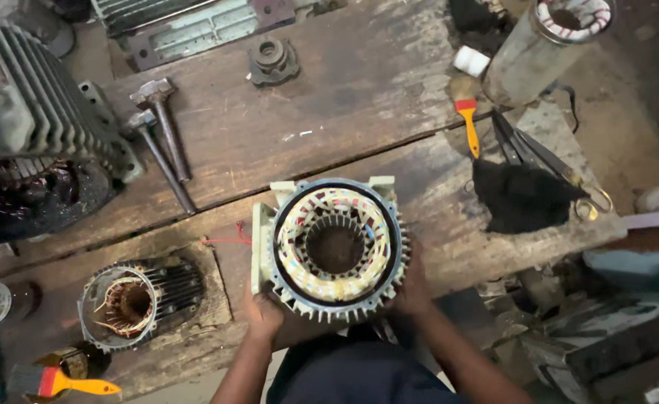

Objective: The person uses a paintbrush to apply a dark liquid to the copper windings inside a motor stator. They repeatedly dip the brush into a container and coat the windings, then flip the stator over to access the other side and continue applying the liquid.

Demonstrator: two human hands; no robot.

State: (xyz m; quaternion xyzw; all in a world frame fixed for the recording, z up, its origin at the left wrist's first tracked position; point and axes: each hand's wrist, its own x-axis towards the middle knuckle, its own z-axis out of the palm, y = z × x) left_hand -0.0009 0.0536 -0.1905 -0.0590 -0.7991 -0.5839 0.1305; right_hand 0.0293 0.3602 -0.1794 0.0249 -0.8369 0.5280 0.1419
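A finned motor stator housing [332,247], pale green with pale taped windings around its round bore, stands on end at the near edge of a worn wooden workbench [344,90]. My left hand [264,314] grips its lower left side. My right hand [413,288] holds its lower right side, partly hidden behind the fins. A thin red string [225,239] lies just left of the housing.
A smaller stator with copper windings [131,303] lies at the near left. A large finned motor [30,127], two hammers [161,135], a yellow-handled brush [469,127], scissors [546,161], a black cloth [524,196] and a metal cylinder [539,49] lie on the bench.
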